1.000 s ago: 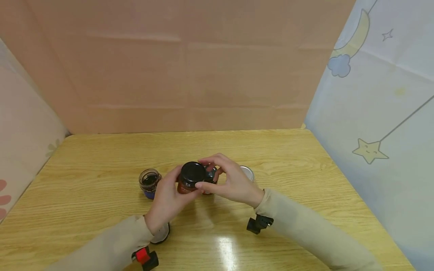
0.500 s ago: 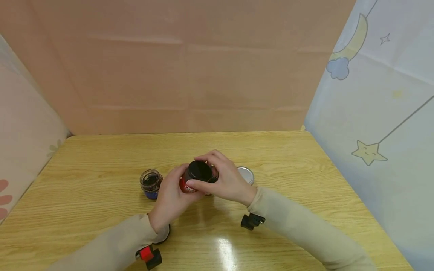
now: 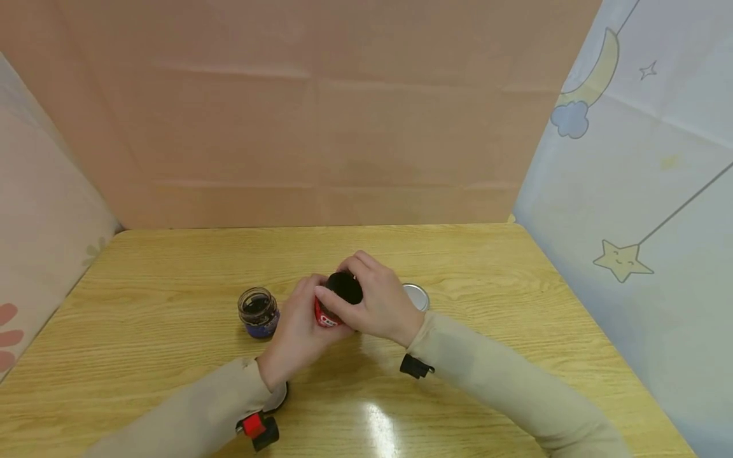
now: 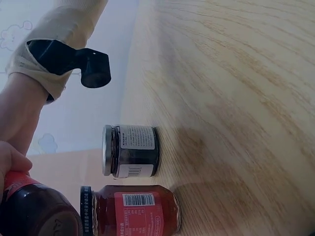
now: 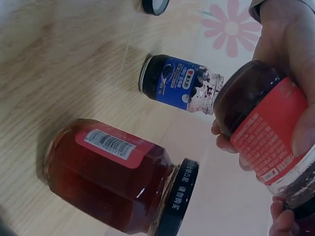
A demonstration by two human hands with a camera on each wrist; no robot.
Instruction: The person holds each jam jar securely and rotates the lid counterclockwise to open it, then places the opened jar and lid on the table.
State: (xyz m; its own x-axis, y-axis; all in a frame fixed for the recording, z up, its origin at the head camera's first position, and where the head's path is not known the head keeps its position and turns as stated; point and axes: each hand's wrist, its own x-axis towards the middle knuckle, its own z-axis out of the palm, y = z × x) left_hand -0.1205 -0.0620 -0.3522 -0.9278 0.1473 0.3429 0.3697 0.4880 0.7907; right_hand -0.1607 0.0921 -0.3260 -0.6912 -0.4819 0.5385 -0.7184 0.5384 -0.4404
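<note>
A jar with a red label [image 5: 268, 132] is lifted off the table, tilted, with dark contents. My left hand [image 3: 299, 327] grips its body. Around the black lid [image 3: 345, 288] on top curl the thumb and fingers of my right hand [image 3: 380, 302]. Behind the hands, a second red-labelled jar [image 4: 140, 211] stands on the table under its own black lid, mostly hidden in the head view. To the left is a lidless blue-labelled jar [image 3: 259, 313], dark residue showing inside its glass neck.
A dark jar with a silver lid [image 3: 416, 296] stands to the right, partly behind my right hand. One loose lid [image 3: 278, 397] lies on the wooden table [image 3: 172, 273] beside my left forearm. Fabric-like walls border the table at the back and sides.
Both hands have shifted slightly right with the held jar, which now leans more. The right hand has come from the lid's edge to a fuller grip around it.
</note>
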